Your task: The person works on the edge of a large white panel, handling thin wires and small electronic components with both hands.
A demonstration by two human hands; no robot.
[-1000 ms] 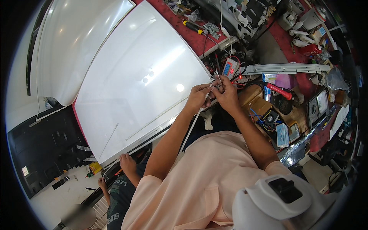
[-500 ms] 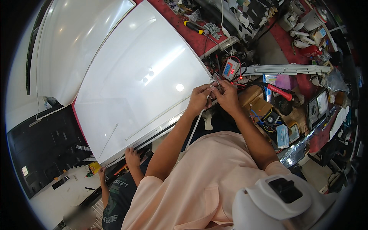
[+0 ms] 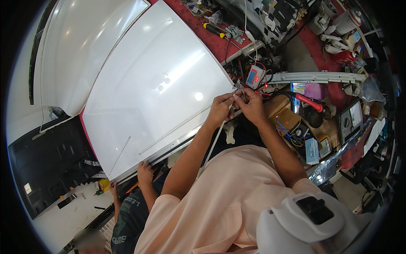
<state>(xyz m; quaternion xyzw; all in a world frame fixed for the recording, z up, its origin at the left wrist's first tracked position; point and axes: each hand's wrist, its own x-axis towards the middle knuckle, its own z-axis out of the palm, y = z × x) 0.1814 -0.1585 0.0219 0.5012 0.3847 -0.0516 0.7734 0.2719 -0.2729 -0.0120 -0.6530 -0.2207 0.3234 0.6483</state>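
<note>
Both of my hands work close together just off the near right corner of a large white glossy panel. My left hand is closed on a thin white strip, which hangs from it down toward my shirt. Right beside it, my right hand has its fingers pinched together, its fingertips almost touching the left ones. A slim metal tool end sticks up past the right fingers; its kind cannot be made out. What lies between the fingertips is mostly hidden.
At left, a co-worker's hands touch the panel's near edge. Beyond my right hand sit a small device with a lit red display, a red-handled tool, a wired box and a metal rail. A yellow-black screwdriver lies on red cloth.
My hands stay in nearly the same place, with small finger shifts. The co-worker's hands remain at the panel edge while their head and body move slightly.
</note>
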